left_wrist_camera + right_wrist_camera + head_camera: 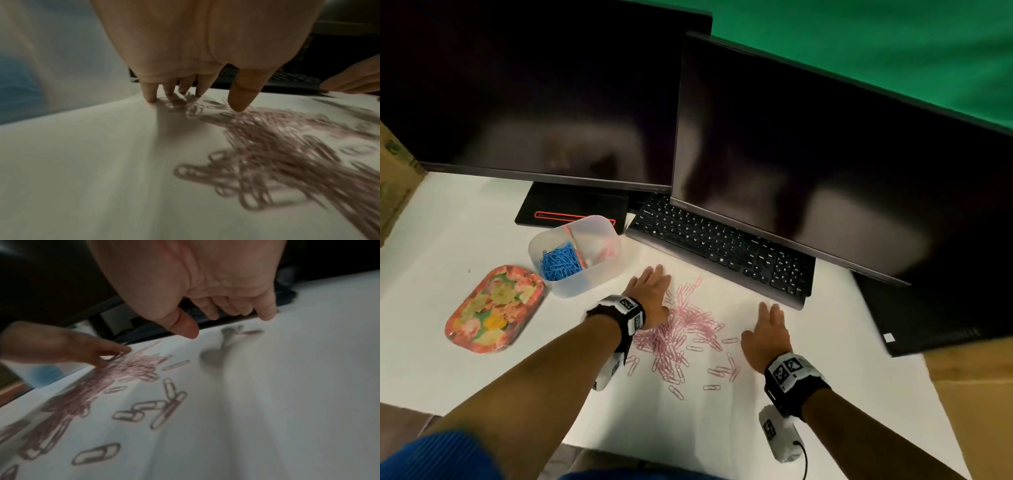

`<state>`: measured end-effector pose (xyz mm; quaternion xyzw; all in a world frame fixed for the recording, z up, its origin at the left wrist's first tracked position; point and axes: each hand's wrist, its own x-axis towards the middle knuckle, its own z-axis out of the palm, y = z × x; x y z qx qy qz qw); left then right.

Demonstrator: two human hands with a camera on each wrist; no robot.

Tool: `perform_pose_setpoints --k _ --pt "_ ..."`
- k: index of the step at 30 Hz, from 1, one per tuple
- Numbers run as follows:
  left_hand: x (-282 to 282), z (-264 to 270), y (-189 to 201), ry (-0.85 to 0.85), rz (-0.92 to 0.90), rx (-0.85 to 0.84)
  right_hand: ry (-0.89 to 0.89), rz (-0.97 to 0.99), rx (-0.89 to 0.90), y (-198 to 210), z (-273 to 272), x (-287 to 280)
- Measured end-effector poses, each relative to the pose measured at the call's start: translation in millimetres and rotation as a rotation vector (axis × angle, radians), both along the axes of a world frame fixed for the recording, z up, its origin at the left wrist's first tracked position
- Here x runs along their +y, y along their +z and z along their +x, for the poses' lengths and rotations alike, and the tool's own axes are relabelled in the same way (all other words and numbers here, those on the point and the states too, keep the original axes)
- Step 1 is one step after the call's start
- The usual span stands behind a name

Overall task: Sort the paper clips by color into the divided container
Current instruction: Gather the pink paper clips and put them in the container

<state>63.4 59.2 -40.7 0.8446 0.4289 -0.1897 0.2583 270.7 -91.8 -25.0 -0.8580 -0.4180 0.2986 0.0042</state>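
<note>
A heap of pink paper clips (681, 332) (277, 146) (123, 369) lies spread on the white table between my hands. My left hand (652, 291) (197, 95) rests flat with straight fingers at the heap's left edge, fingertips down on the table. To the right of the heap, my right hand (767, 329) (232, 326) hovers palm down with straight fingers and holds nothing. The clear divided container (602, 270) stands behind the left hand. Its left compartment holds blue paper clips (560, 260); the right one holds a few pink clips (606, 253).
A flowered tray (494, 308) lies left of the container. A black keyboard (722, 246) and two dark monitors (825, 164) stand close behind the clips. White table surface (688, 428) runs toward the near edge. Cardboard (393, 178) sits far left.
</note>
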Motion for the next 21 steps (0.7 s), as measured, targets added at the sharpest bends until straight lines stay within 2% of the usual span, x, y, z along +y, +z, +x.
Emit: perform_pose_setpoints --k 2,4,8,10,12,13,15,18,21 --pt "-13 4 2 -0.079 -0.012 -0.047 -0.037 -0.042 0.002 -8 7 -11" --pt "-26 6 1 -0.167 -0.019 -0.093 0.021 -0.038 0.001 -13 0 -16" --pt "-50 0 -5 -0.263 -0.029 -0.179 0.175 0.023 0.143 -11 -32 -12" --pt "-56 -9 -4 -0.176 -0.062 -0.311 0.246 0.076 0.225 -7 -41 -2" --pt "-54 -21 3 0.068 -0.043 -0.458 0.259 0.129 0.271 -3 -42 13" --pt "-50 -28 6 0.201 0.001 -0.496 0.254 0.14 0.268 -1 -40 23" --pt "-42 -43 10 0.375 0.091 -0.451 0.241 0.123 0.25 1 -37 40" --pt "-40 -60 4 0.415 0.054 -0.273 0.274 0.08 0.211 3 -39 60" --pt "-49 -61 -2 0.281 -0.026 -0.226 0.464 0.067 0.15 3 -49 71"
